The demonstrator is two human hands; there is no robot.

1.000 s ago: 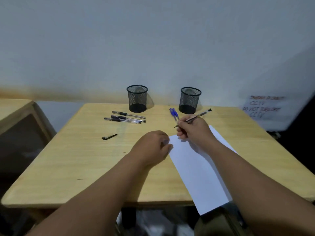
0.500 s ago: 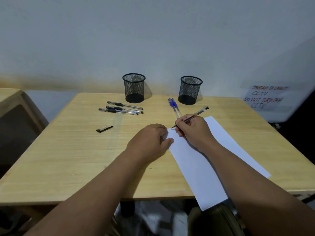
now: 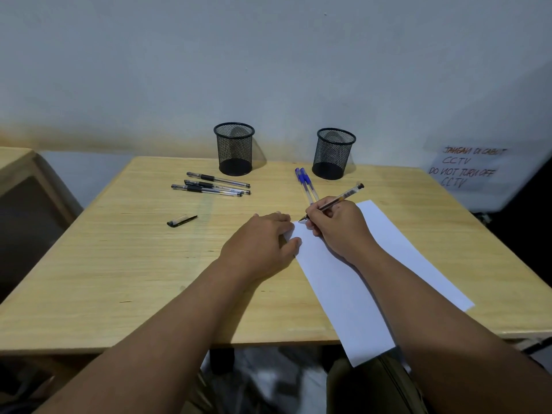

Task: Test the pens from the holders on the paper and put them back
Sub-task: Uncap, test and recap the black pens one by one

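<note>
White paper (image 3: 373,273), one sheet, lies slantwise on the wooden table (image 3: 119,264) with its near end hanging over the edge. We pinch a black-ink pen (image 3: 334,201) in our right hand (image 3: 337,228), tip touching the far corner of the sheet, barrel sloped back as for writing; we judge a test stroke is in hand. Our left hand (image 3: 263,243) rests on the paper's left edge, fingers loosely bent and gripping nothing, probably to keep the sheet from sliding under the tip. One loose black cap (image 3: 181,220) lies well left of the hands, likely this pen's, set aside for recapping. Two blue pens (image 3: 305,182) lie side by side just beyond the right hand, near the right holder (image 3: 334,153). Three black pens (image 3: 213,186) lie grouped before the left holder (image 3: 234,149). Both mesh holders stand upright by the wall and look empty. One handwritten CCTV notice (image 3: 466,167) hangs on the wall at right.
</note>
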